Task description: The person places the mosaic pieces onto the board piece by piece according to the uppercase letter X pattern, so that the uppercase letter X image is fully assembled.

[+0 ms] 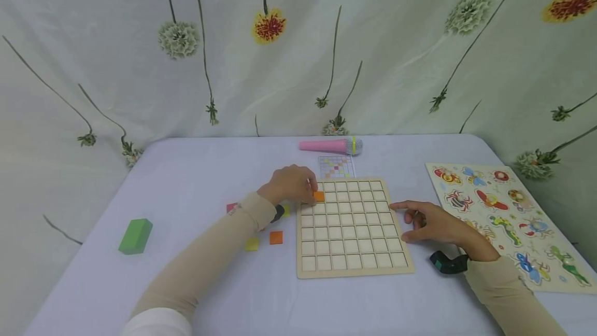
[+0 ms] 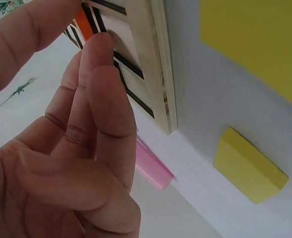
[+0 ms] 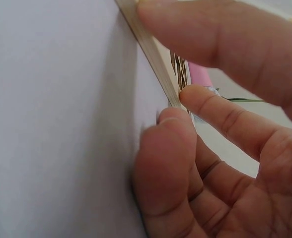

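My left hand reaches over the upper left of a wooden grid board. Between its thumb and fingertips it pinches an orange tile, which sits at a cell in the second row; the left wrist view shows just a sliver of it. Against the board's right edge rest the extended index finger and thumb of my right hand, its other fingers curled and holding nothing. Loose tiles lie left of the board: another orange tile, a yellow tile, and a red tile partly behind my left sleeve.
A small card with a coloured grid pattern lies behind the board, and beyond it a pink toy microphone. To the far left stands a green block. An insect puzzle board lies on the right, partly under my right arm.
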{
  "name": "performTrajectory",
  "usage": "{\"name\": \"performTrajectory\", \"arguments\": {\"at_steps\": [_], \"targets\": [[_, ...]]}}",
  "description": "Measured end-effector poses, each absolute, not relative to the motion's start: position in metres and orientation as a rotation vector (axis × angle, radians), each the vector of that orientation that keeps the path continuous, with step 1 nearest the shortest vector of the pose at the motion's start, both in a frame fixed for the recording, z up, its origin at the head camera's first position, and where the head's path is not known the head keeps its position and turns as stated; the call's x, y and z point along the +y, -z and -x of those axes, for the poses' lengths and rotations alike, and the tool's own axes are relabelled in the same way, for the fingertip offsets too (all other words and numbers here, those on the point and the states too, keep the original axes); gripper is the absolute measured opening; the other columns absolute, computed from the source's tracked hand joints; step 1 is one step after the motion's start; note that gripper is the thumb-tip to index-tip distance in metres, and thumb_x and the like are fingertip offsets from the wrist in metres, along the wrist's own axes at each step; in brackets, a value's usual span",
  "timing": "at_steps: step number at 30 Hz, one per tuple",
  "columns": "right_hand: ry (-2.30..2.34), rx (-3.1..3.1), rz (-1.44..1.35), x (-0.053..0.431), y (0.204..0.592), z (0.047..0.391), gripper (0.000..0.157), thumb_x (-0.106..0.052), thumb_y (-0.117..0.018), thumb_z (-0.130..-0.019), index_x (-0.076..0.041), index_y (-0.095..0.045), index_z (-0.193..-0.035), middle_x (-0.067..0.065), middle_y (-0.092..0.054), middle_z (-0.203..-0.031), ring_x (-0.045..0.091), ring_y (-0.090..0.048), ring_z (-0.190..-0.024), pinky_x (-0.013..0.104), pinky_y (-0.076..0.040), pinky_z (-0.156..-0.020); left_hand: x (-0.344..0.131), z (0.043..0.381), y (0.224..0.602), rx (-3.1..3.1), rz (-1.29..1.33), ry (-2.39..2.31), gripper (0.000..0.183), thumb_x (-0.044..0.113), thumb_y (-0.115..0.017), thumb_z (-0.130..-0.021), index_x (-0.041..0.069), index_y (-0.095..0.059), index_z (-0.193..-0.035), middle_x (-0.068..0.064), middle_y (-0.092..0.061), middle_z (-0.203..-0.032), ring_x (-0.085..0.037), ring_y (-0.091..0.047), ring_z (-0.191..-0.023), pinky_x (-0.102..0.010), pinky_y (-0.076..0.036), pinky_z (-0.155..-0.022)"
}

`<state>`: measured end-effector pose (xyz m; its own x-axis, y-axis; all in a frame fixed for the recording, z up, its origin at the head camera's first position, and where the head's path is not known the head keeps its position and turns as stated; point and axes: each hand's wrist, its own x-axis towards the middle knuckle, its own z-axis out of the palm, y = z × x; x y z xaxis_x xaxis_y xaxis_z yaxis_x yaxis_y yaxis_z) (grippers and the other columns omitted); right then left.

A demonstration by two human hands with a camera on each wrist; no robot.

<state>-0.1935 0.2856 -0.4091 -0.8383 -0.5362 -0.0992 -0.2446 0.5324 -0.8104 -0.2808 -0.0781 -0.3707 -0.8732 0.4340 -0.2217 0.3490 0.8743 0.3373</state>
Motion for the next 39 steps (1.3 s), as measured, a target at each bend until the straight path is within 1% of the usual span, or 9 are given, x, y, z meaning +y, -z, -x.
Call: {"name": "performTrajectory", "arguments": {"at_steps": [5,10,14,19,21,26,29,35,39], "targets": [[1.216,2.440,0.647,0.285,0.409,0.194,0.070,-0.004,-0.085,-0.088,0.017,-0.052,-0.146,0.005,-0.054,-0.100,0.010,-0.047,-0.075,0.025,-0.041,-0.066,-0.081,0.280,0.369,2.736,-0.589,-0.452,0.023,0.029,-0.088,-0.088,0.020,-0.075,-0.104,0.008,-0.067,-0.088,-0.015,-0.059,-0.084,-0.034,-0.046,-0.073],[1.222,2.442,0.651,0.286,0.410,0.194,0.070,-0.004,-0.085,-0.088,0.017,-0.052,-0.145,0.005,-0.054,-0.100,0.010,-0.048,-0.074,0.025,-0.041,-0.065,-0.089,0.279,0.364,2.734,-0.608,-0.500,0.026,0.028,-0.086,-0.088,0.021,-0.078,-0.112,0.008,-0.073,-0.097,-0.017,-0.064,-0.093,-0.039,-0.052,-0.082],[1.226,2.439,0.659,0.285,0.409,0.194,0.069,-0.005,-0.085,-0.088,0.017,-0.052,-0.145,0.005,-0.054,-0.100,0.010,-0.047,-0.075,0.025,-0.041,-0.066,-0.101,0.280,0.365,2.728,-0.629,-0.550,0.026,0.030,-0.084,-0.092,0.023,-0.079,-0.117,0.008,-0.076,-0.103,-0.017,-0.066,-0.099,-0.042,-0.053,-0.088],[1.232,2.432,0.664,0.284,0.407,0.193,0.069,-0.005,-0.084,-0.089,0.017,-0.052,-0.145,0.005,-0.054,-0.099,0.009,-0.047,-0.075,0.025,-0.041,-0.066,-0.114,0.281,0.368,2.732,-0.625,-0.594,0.025,0.030,-0.082,-0.095,0.025,-0.079,-0.120,0.008,-0.077,-0.106,-0.018,-0.067,-0.102,-0.041,-0.053,-0.087],[1.230,2.433,0.663,0.283,0.407,0.193,0.069,-0.005,-0.084,-0.089,0.017,-0.052,-0.145,0.005,-0.054,-0.099,0.009,-0.048,-0.074,0.025,-0.041,-0.066,-0.119,0.281,0.369,2.725,-0.614,-0.622,0.025,0.029,-0.081,-0.097,0.024,-0.079,-0.121,0.006,-0.077,-0.107,-0.018,-0.067,-0.103,-0.041,-0.053,-0.089],[1.233,2.433,0.664,0.284,0.407,0.193,0.069,-0.004,-0.085,-0.088,0.017,-0.052,-0.145,0.005,-0.054,-0.100,0.010,-0.047,-0.074,0.026,-0.041,-0.065,-0.131,0.280,0.366,2.657,-0.647,-0.745,0.025,0.021,-0.077,-0.100,0.017,-0.078,-0.125,-0.001,-0.076,-0.111,-0.022,-0.067,-0.108,-0.044,-0.052,-0.101],[1.233,2.435,0.662,0.284,0.408,0.192,0.069,-0.004,-0.085,-0.088,0.017,-0.052,-0.145,0.005,-0.054,-0.100,0.010,-0.047,-0.074,0.026,-0.041,-0.065,-0.140,0.282,0.365,2.608,-0.700,-0.812,0.026,0.017,-0.075,-0.102,0.013,-0.078,-0.127,-0.004,-0.076,-0.113,-0.024,-0.068,-0.108,-0.045,-0.052,-0.103],[1.225,2.442,0.652,0.283,0.406,0.192,0.070,-0.005,-0.085,-0.088,0.017,-0.053,-0.145,0.005,-0.054,-0.099,0.009,-0.048,-0.074,0.025,-0.041,-0.066,-0.156,0.289,0.365,2.565,-0.693,-0.861,0.030,0.010,-0.070,-0.102,0.013,-0.077,-0.130,-0.008,-0.074,-0.124,-0.029,-0.066,-0.115,-0.048,-0.051,-0.106],[1.226,2.436,0.654,0.283,0.406,0.192,0.070,-0.006,-0.085,-0.088,0.017,-0.052,-0.145,0.005,-0.054,-0.099,0.009,-0.048,-0.074,0.025,-0.041,-0.066,-0.164,0.294,0.367,2.554,-0.593,-0.848,0.035,0.004,-0.067,-0.100,0.014,-0.077,-0.132,-0.009,-0.071,-0.131,-0.031,-0.064,-0.121,-0.049,-0.049,-0.110]]}}
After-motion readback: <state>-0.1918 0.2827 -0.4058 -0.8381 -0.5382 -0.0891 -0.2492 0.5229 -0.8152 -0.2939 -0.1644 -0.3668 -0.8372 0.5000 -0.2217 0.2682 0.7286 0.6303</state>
